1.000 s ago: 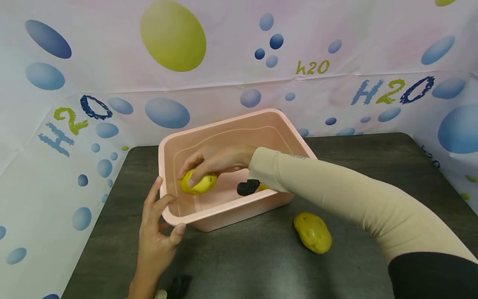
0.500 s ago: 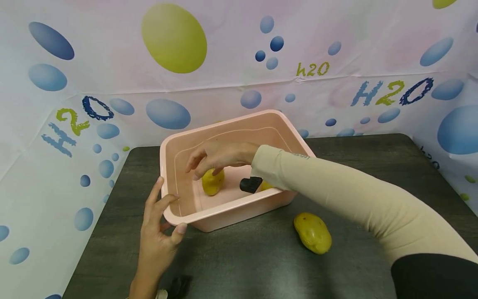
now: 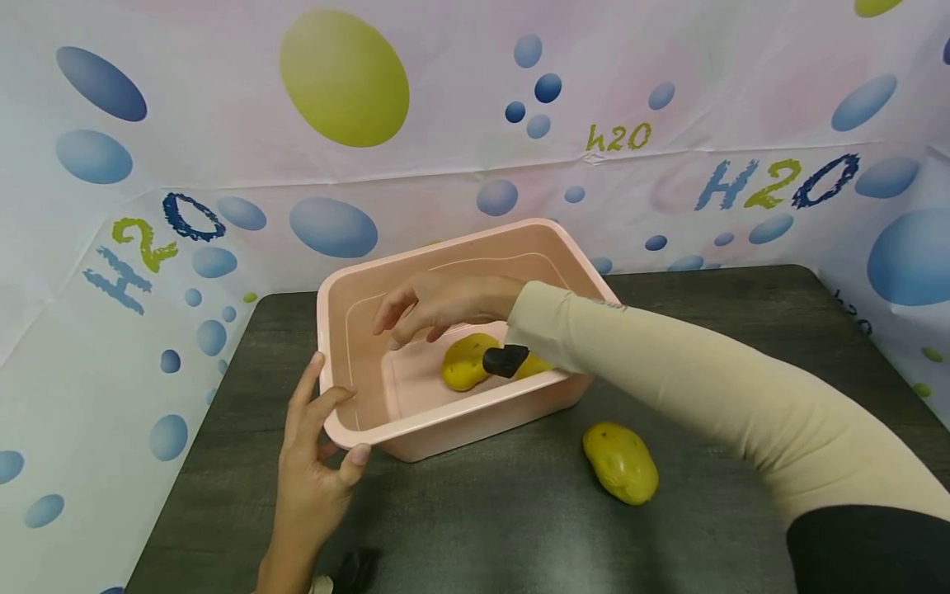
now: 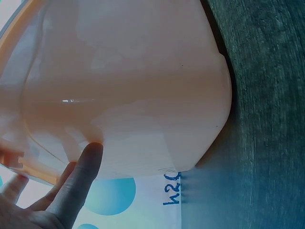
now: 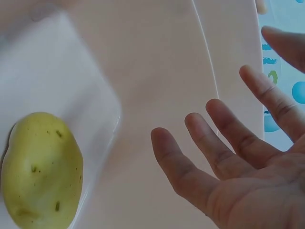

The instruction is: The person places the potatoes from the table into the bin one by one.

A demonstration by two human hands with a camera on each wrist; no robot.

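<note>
I had the right hand (image 3: 438, 304) palm down over the pale pink rectangular plastic tub (image 3: 475, 419), fingers apart, holding nothing; a smooth yellow oval fruit (image 3: 464, 363) lay inside, at that hand's five o'clock. My left hand (image 3: 312, 464) gripped the tub's eight o'clock corner (solid bracing). Best, I judged: fingers wide, wrist level, no nudging. A second yellow oval fruit (image 3: 620, 464) sat outside, four o'clock.

Looks moderately bright in the head view, with a dull sheen at six o'clock on the surface (image 3: 549, 528). Reads dimmer and bluish in the left wrist view, with shaded left fingers (image 4: 81, 186) and a glint at nine o'clock on the tub (image 4: 128, 90). Goes hazy in the right wrist view, with thin shadow ten o'clock of the yellow produce (image 5: 43, 171).
</note>
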